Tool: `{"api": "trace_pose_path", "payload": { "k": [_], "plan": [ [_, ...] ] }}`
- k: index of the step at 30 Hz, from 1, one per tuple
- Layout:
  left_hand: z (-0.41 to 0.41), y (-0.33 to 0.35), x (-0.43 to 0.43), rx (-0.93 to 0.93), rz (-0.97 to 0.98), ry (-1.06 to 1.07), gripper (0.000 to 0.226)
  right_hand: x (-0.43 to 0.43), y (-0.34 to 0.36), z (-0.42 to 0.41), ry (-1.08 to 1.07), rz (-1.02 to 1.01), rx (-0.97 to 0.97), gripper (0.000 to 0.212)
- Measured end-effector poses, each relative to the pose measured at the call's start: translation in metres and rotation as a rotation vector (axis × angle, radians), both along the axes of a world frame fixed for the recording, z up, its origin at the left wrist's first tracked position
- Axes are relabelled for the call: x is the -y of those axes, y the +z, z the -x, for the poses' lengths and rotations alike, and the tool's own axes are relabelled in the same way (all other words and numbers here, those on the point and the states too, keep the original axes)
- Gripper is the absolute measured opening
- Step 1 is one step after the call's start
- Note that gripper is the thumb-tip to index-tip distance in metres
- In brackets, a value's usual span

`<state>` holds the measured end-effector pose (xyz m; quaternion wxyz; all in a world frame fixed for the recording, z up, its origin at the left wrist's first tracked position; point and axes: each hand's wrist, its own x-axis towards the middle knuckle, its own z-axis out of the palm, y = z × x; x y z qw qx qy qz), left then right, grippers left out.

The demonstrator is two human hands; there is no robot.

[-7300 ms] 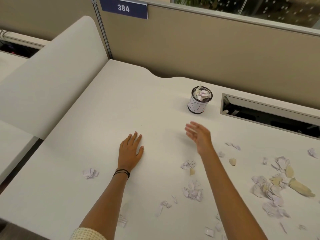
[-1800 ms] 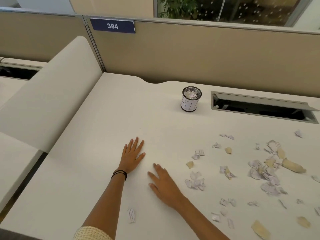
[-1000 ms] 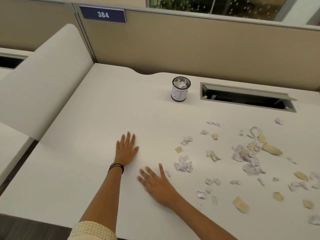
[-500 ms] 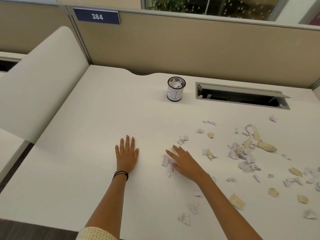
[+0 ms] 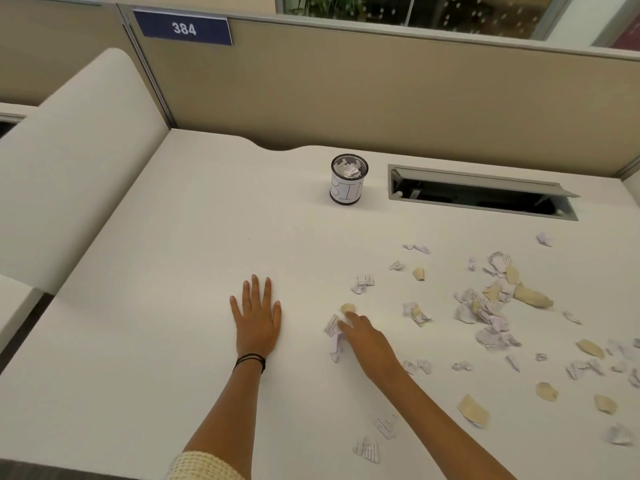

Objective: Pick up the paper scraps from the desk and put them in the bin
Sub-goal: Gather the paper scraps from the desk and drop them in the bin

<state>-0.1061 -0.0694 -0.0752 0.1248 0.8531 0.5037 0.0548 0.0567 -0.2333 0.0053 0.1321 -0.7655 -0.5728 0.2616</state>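
Left hand [image 5: 258, 320] lay flat on the desk [image 5: 166, 278], fingers spread, holding nothing, well in front of the bin [image 5: 348, 181] and slightly to its left. Right hand [image 5: 369, 342] was palm-down in front of the bin, over a small bunch of white scraps [image 5: 333, 336] that stuck out on the thumb side. One fingertip sat just short of a tan scrap [image 5: 348, 308]. Thumb was hidden, so I couldn't tell whether it was pinching them or only covering them.

Bin stood upright, already part full of paper. Most scraps were still out: main pile [image 5: 485, 306] in front of the bin and well to its right, loose bits between that pile and the right hand. Cable hatch [image 5: 481, 194] sat open just right of the bin.

Step, as I read it: gather and lift this bunch. To do it well:
- Rake the tan scrap in with the white ones.
- Close thumb against fingers under the lot.
- Lift straight and clear the rim before letting go.
- Thin paper would likely slip from a loose grip.
- Keep left of the hatch so nothing drops in.

Task looked well short of half done.
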Motion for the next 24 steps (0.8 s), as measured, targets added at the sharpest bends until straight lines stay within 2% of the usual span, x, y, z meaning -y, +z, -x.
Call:
{"api": "trace_pose_path", "payload": {
  "k": [3, 5, 6, 10, 15, 19, 24],
  "plan": [
    [-0.003, -0.001, -0.006, 0.001, -0.017, -0.045, 0.057, -0.004, -0.007, -0.008, -0.020, -0.020, 0.043, 0.037],
    [-0.004, -0.002, -0.011, 0.005, -0.027, -0.057, 0.058, -0.011, -0.012, -0.016, -0.099, 0.029, 0.014, 0.024],
    [-0.005, -0.003, -0.013, 0.003, -0.028, -0.064, 0.058, -0.016, -0.016, -0.021, -0.076, 0.050, 0.068, 0.016],
    [-0.010, -0.002, -0.023, 0.018, -0.034, -0.083, 0.058, -0.041, -0.019, -0.043, -0.163, -0.027, 0.059, 0.018],
    [-0.014, -0.003, -0.031, 0.034, -0.045, -0.097, 0.058, -0.080, 0.006, -0.077, -0.419, -0.217, -0.194, 0.018],
    [-0.019, -0.003, -0.039, 0.049, -0.043, -0.102, 0.058, -0.113, 0.029, -0.109, -0.506, -0.315, -0.368, 0.020],
    [-0.025, -0.003, -0.051, 0.055, -0.034, -0.106, 0.058, -0.166, 0.057, -0.147, -0.664, -0.442, -0.573, 0.010]
  ]
}}
